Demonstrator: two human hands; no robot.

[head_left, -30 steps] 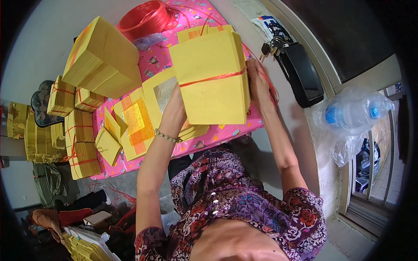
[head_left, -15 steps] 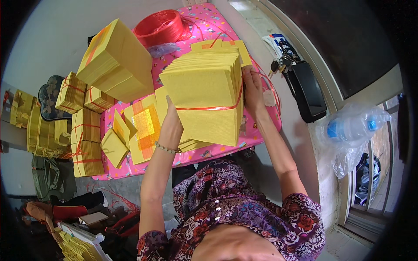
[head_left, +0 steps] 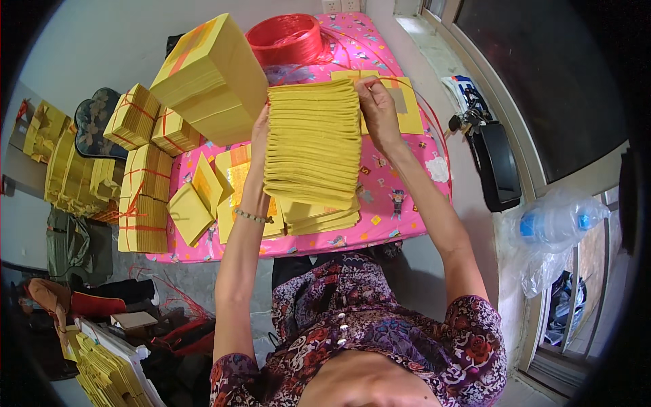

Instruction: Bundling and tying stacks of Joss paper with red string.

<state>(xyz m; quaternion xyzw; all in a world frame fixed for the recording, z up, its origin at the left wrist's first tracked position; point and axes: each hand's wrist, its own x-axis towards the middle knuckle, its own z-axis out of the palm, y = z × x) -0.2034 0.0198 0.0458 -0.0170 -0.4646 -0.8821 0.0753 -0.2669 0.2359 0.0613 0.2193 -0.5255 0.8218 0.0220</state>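
The yellow paper stack (head_left: 313, 146) has tipped edge-on; left hand (head_left: 260, 129) and right hand (head_left: 376, 108) grasp it, apparently squaring it; red string (head_left: 413, 95) at two o'clock needs tightening.

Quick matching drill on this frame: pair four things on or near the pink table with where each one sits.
1. paper stack
2. red string spool
3. black pouch
4. water bottle

a. far end of the table
b. in a clear bag by the window
c. between both hands
d. sill right of the table

Pairs: 1-c, 2-a, 3-d, 4-b
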